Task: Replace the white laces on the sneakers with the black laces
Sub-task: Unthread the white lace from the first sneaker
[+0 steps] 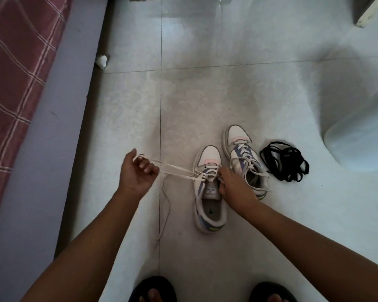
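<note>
Unlacing the near sneaker (208, 205) on the floor (227, 88).
Second sneaker (241, 153) just right of it; black laces (284, 162) heaped farther right; left hand (136, 173) fingers pinching white lace (177, 171) pulled leftward; right hand (234, 186) fingers gripping tongue (210, 190).

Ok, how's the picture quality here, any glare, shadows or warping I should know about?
Head view: dim, soft light; window glare on the floor tiles at the top; a broad soft shadow on the right. Wide-angle warping bends the bed edge and stretches the forearms. The near sneaker, white lace and black laces stay readable.
</note>
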A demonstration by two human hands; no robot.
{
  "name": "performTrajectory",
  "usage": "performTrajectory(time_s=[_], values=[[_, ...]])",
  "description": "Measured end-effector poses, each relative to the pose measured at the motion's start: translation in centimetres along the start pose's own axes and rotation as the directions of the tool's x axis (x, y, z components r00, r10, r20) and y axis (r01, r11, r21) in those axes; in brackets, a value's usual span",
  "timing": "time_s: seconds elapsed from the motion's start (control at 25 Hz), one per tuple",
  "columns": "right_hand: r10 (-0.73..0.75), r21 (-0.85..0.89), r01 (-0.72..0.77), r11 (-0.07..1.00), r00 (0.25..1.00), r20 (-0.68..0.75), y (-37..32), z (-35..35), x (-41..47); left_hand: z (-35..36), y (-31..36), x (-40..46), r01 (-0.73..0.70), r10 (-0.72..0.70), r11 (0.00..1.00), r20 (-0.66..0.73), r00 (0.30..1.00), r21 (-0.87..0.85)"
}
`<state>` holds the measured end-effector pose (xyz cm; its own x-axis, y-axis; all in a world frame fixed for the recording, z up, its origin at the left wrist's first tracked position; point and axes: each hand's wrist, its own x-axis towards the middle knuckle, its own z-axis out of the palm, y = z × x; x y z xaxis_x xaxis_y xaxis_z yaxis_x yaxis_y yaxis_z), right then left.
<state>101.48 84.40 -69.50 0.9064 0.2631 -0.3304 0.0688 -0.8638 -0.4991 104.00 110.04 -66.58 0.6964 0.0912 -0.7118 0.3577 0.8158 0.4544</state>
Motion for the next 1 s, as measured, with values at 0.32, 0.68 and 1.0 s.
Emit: performTrajectory(time_s=[0.32,0.68,1.0], values=[[-0.031,-0.046,0.031,0.998,1.0,0.002,0.2,-0.3,-0.3,-3.6,5.3,1.5,-0.161,0.178,0.983,-0.235,0.956,0.087],[-0.014,-0.33,0.061,0.942,0.99,0.141,-1.8,-0.7,0.1,2.5,-7.1,-2.3,-0.232,0.019,-0.205,0.241,0.97,0.951],[0.104,-0.379,-0.008,0.925,0.967,0.234,-3.3,-0.7,0.9,2.1,-11.6,-1.8,-0.214,0.08,-0.528,0.299,0.951,0.822]])
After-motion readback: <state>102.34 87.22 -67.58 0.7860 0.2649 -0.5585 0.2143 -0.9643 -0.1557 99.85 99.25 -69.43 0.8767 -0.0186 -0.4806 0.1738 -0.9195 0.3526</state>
